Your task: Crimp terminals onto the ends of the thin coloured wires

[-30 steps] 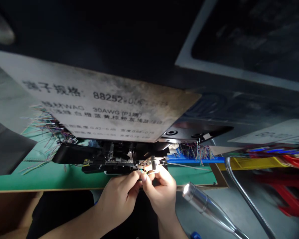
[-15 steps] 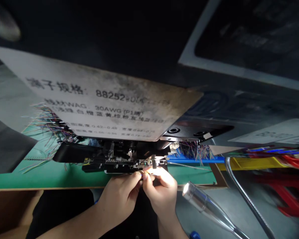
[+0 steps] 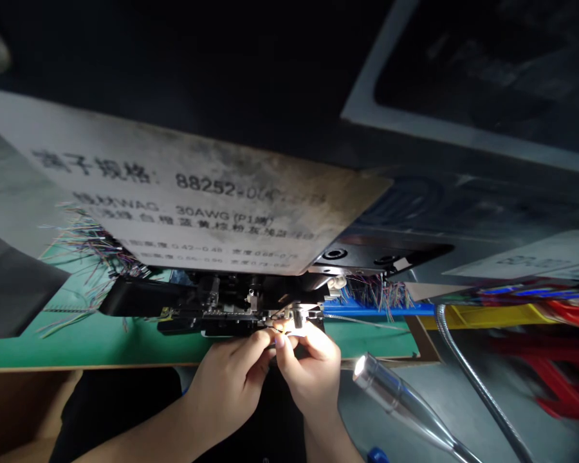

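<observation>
Head view: looks down past the dark machine housing (image 3: 270,83) and its white label (image 3: 217,209), marked 30AWG, to fine handwork at the machine's front edge. Judging from the layout, sits partway through the work: has the thin wires (image 3: 286,332) brought up just in front of the metal tooling (image 3: 251,301), not yet let go and so, presumably, not yet finished. Shows more wire nearby, with one multicoloured bundle (image 3: 96,241) at left over the green work surface (image 3: 139,350) and a second bundle (image 3: 379,292) at right behind the machine, without revealing how much of either is done or left.

Has the left hand (image 3: 234,376) nearly closed, pinching the wires between thumb and index finger, with the remaining fingers curled underneath. Has the right hand (image 3: 311,370) closed likewise, grasping the same wires with the thumb pressed against bent fingers, just beside the left fingertips. Keeps no visible gap open in either pinch. Places the wires between the two sets of fingertips, near the short metal post (image 3: 298,317). Cannot make out the wire count or exact ends, given the glare from the gooseneck lamp (image 3: 395,395), well apart from the fingers at right.
</observation>
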`<state>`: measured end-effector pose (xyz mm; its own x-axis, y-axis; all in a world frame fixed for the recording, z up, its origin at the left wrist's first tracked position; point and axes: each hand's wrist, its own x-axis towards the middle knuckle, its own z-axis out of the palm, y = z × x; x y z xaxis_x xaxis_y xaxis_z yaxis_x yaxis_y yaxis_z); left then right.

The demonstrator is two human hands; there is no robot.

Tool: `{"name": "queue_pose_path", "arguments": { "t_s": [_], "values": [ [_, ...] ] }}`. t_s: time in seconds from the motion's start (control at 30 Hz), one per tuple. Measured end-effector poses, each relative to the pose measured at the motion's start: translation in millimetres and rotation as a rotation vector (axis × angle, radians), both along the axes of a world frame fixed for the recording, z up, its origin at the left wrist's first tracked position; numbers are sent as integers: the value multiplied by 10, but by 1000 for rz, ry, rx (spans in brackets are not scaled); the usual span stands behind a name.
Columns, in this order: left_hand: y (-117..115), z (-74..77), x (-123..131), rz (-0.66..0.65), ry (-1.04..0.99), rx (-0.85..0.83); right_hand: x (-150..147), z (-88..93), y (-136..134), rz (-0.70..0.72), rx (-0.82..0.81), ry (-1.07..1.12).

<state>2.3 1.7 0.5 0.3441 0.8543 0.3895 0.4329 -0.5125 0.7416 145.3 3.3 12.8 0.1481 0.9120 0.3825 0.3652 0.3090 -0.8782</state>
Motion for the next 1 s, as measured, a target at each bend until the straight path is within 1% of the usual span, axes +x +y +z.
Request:
{"name": "queue_pose_path", "arguments": {
  "t_s": [0.13, 0.27, 0.43, 0.53, 0.77, 1.0],
  "values": [
    [3, -14, -11, -23, -3, -18, 15, -51, -17, 38, -13, 32],
    [10, -33, -14, -9, 7, -7, 21, -91, -17, 12, 11, 26],
    [16, -28, -5, -28, 10, -16, 21, -61, -5, 48, -12, 18],
    [19, -21, 5, -27, 19, -24, 26, -49, 0, 46, 30, -8],
    [8, -36, -10, -44, 2, 2, 26, -90, -23, 65, 80, 45],
    [16, -39, -2, -16, 25, 29, 31, -115, 1, 94, 63, 24]
  ]
}}
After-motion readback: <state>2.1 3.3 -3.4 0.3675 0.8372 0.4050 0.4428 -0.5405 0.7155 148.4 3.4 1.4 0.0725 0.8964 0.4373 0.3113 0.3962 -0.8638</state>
